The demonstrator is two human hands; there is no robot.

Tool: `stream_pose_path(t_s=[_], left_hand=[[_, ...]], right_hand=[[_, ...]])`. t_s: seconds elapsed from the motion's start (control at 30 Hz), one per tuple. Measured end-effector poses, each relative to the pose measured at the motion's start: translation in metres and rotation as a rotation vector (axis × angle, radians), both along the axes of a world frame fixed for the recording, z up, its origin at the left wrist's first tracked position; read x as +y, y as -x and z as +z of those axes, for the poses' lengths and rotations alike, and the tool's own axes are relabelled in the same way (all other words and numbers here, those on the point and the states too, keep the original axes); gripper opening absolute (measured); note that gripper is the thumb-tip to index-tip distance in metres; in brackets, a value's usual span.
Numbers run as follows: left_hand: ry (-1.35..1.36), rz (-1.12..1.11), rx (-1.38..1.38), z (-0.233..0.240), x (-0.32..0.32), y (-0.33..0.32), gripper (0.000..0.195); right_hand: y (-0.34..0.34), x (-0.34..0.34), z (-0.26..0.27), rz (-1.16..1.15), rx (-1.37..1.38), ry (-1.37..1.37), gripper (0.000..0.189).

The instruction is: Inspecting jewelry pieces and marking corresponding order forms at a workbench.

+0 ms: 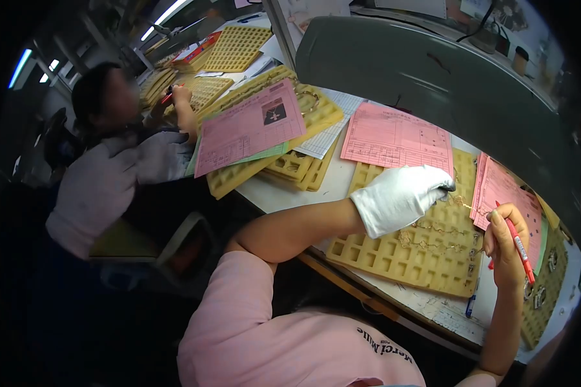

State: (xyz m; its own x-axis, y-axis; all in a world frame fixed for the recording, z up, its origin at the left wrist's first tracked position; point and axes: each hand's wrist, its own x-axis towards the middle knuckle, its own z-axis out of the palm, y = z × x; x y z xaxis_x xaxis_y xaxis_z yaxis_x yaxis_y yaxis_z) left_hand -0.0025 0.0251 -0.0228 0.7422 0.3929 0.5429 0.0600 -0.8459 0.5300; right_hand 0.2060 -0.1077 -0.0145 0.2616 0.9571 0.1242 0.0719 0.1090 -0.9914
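My left hand (402, 198), in a white glove with dark fingertips, pinches one end of a thin gold-coloured chain (460, 202) above a yellow compartment tray (377, 256). That chain runs towards my bare right hand (506, 237), which holds a red pen (518, 242) slanting across its fingers. Whether the right fingertips also grip the chain is too small to tell. More fine chains (421, 242) lie in rows over the tray's square pockets, with small silvery pieces (470, 268) along its right edge. A pink printed form (397, 135) overlaps the tray's far side.
More pink forms (503, 193) lie to the right, beside another tray holding ring-like pieces (540, 297). A blue pen (470, 305) rests near the table's front edge. Stacked trays (290, 164) carry a pink sheet (247, 128) at left. A grey panel (416, 72) stands behind; a co-worker (111, 159) sits left.
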Motion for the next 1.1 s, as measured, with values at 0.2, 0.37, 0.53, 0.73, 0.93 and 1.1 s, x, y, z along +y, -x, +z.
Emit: stream_pose_path(t_s=[0.2,0.37,0.53,0.73,0.93,1.1], left_hand=[[-0.107,0.046,-0.044,-0.002,0.000,-0.001,0.023],[-0.286,0.082,-0.156,0.012,-0.001,0.008,0.030],[-0.405,0.365,-0.045,0.027,-0.002,0.069,0.036],[-0.397,0.990,-0.021,0.034,-0.009,0.177,0.057],[-0.384,1.013,0.499,0.037,0.023,0.236,0.085],[-0.036,0.860,0.485,0.035,0.044,0.246,0.079]], right_hand=[[0.001,0.001,-0.001,0.008,-0.034,0.012,0.019],[0.005,0.001,0.001,0.015,-0.056,-0.005,0.018],[0.004,0.002,0.000,0.012,-0.048,-0.007,0.017],[0.002,0.003,-0.007,0.016,-0.076,0.033,0.016],[0.005,0.005,-0.011,0.022,-0.067,0.047,0.015],[0.006,0.007,-0.011,0.033,-0.041,0.036,0.015]])
